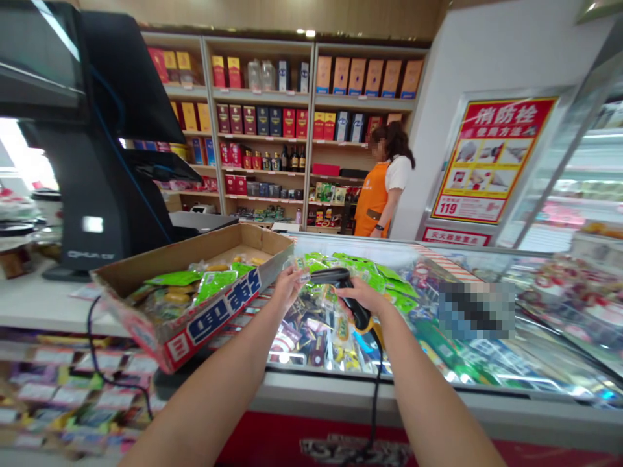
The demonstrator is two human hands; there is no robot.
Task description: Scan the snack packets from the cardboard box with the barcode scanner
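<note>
Checkout counter, head view. The left hand [287, 290] pinches a clear-and-green snack packet [316, 301] at its top edge; the right hand [357, 297] grips a black corded barcode scanner [341, 277], fingers closed round the handle. Both are above a glass-topped display case [438, 383], beside a cardboard carton [224, 318] of snack packets [170, 298]. A loose pinch could drop the packet; the coiled cord [376, 395] could snag.
</note>
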